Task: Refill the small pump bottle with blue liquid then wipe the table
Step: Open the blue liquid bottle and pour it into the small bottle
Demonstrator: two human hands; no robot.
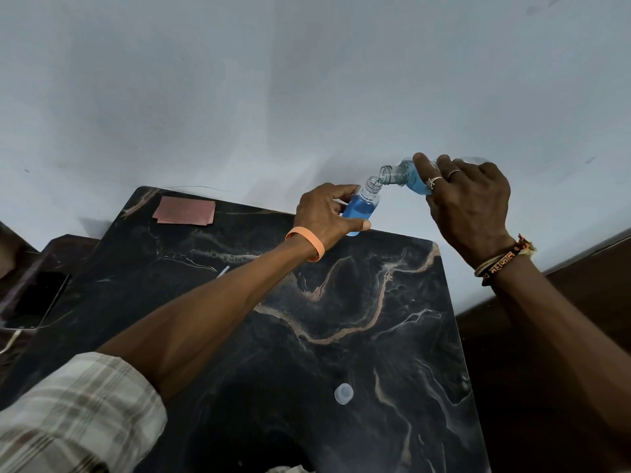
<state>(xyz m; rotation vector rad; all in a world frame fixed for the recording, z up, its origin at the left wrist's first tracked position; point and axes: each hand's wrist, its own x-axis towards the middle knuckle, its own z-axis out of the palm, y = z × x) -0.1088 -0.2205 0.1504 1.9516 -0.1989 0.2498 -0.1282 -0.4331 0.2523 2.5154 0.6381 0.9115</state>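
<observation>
- The left hand (321, 213) curls fingers and thumb round a small clear plastic bottle (360, 213) holding blue liquid, upright at the far edge of the black marbled tabletop (341, 319).
- The right hand (471, 206) grips a larger clear plastic bottle (406, 177) of blue liquid, tilted, its open neck just above the small bottle's mouth.
- A round white cap (343, 393) lies well nearer than both hands.
- A folded pink cloth (185, 211) lies left of the left hand.

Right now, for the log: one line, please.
step: pour | left hand: holds small clear blue-filled bottle | right hand: tilts larger clear bottle | pink cloth: untouched
</observation>
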